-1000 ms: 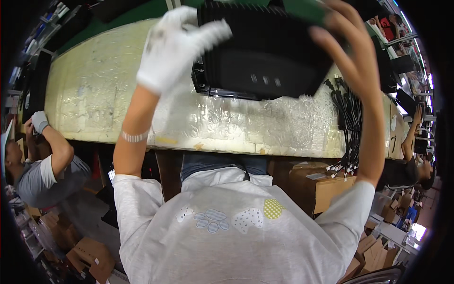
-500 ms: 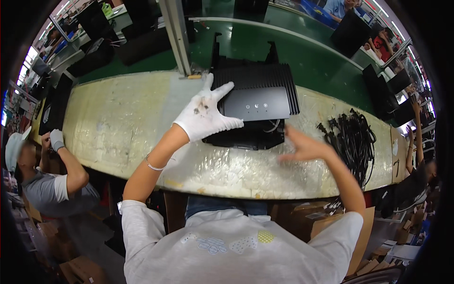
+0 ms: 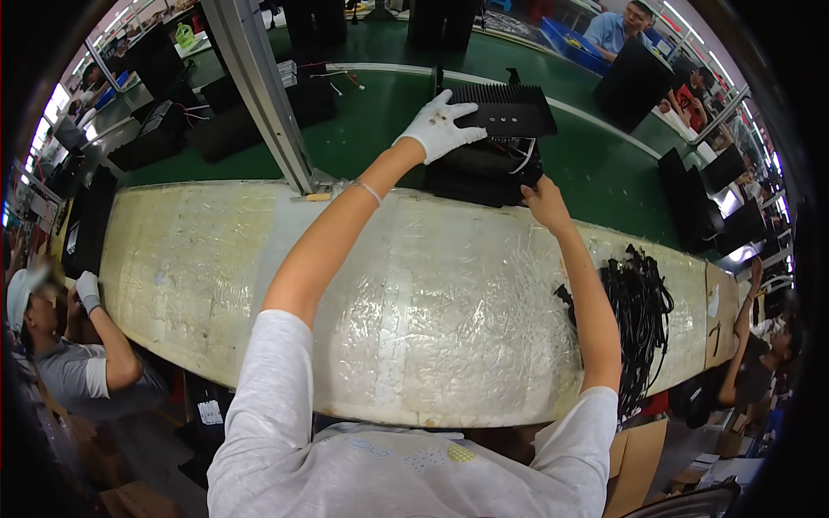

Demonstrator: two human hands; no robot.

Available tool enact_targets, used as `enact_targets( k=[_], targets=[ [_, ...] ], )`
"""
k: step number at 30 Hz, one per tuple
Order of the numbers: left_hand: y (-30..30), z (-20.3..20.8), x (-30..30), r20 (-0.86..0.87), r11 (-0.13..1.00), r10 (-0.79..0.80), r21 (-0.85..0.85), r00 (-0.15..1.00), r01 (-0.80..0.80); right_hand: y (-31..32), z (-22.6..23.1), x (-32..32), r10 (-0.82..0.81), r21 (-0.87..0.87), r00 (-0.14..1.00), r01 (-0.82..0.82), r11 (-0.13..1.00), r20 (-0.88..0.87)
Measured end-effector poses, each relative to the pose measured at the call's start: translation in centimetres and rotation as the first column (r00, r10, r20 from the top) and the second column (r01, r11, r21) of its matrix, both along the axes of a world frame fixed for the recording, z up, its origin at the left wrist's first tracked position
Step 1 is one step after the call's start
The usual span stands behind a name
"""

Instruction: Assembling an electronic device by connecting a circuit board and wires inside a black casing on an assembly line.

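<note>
A black ribbed electronic housing (image 3: 484, 168) is at the green surface beyond my table. Its finned cover (image 3: 509, 104) carries a smooth panel with small marks, and a white wire loops out below it at the right. My left hand (image 3: 442, 128), in a white glove with dark smudges, lies against the cover's left side, fingers spread over the panel's edge. Bare, my right hand (image 3: 546, 203) is closed on the housing's near right corner, its thumb pointing toward it. The undersides of both grips are hidden.
A film-covered table (image 3: 389, 302) lies in front of me, with a heap of black cables (image 3: 635, 319) at its right. A metal post (image 3: 259, 95) rises at the far edge, left of my arm. Co-workers sit left, right and beyond; black units stand across the green surface (image 3: 363, 112).
The housing has gone away from me, from the table to the green surface, with both hands. My right hand has come from beside it to close on its corner.
</note>
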State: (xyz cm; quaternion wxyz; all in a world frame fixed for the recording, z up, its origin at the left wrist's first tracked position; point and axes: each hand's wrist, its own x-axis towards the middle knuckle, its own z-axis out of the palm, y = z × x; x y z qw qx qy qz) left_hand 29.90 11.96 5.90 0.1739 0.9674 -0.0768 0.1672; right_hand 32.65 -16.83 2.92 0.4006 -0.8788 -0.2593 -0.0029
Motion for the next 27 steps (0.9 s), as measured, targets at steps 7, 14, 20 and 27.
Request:
enact_targets(
  k=[7,14,20,27],
  targets=[
    [-2.7,3.3,-4.6,0.278,0.933,0.157,-0.355,0.948,-0.050,1.9,2.8,-3.8,-0.059,-0.353,0.944,0.179,0.918,0.325],
    [4.5,8.6,-18.6,0.815,0.976,0.196,-0.216,0.546,-0.027,12.9,4.6,-10.7,0.356,0.024,0.911,-0.369,0.929,0.206],
    [19.1,4.9,-16.8,0.687,0.657,0.710,-0.568,0.153,-0.496,25.6,-4.7,-8.8,-0.063,0.267,0.994,0.036,0.963,0.093],
    [23.7,0.1,-14.1,0.621,0.794,0.456,0.040,0.638,-0.607,28.4,-5.8,-12.0,-0.113,0.296,0.943,0.016,0.955,0.313]
  ],
)
